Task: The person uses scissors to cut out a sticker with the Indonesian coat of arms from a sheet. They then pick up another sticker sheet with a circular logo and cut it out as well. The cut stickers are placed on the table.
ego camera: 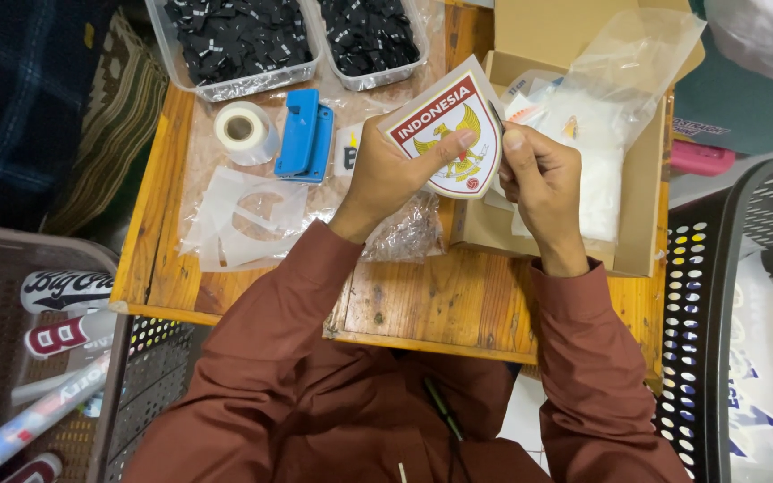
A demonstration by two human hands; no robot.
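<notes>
Red-and-white shield-shaped sticker [452, 134], one, pinched at its edges by left hand [393, 172] and right hand [539, 174], above the wooden table [440, 300]. One cardboard box [639, 210] just beyond. Farther out: one blue punch [304, 134], one tape roll [245, 131], two clear tubs [252, 85] of black pieces.

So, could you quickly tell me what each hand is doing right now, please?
Left hand: closed on the shield-shaped crest sticker, thumb across its face.
Right hand: fingers pinching the same sticker's right edge.
</notes>
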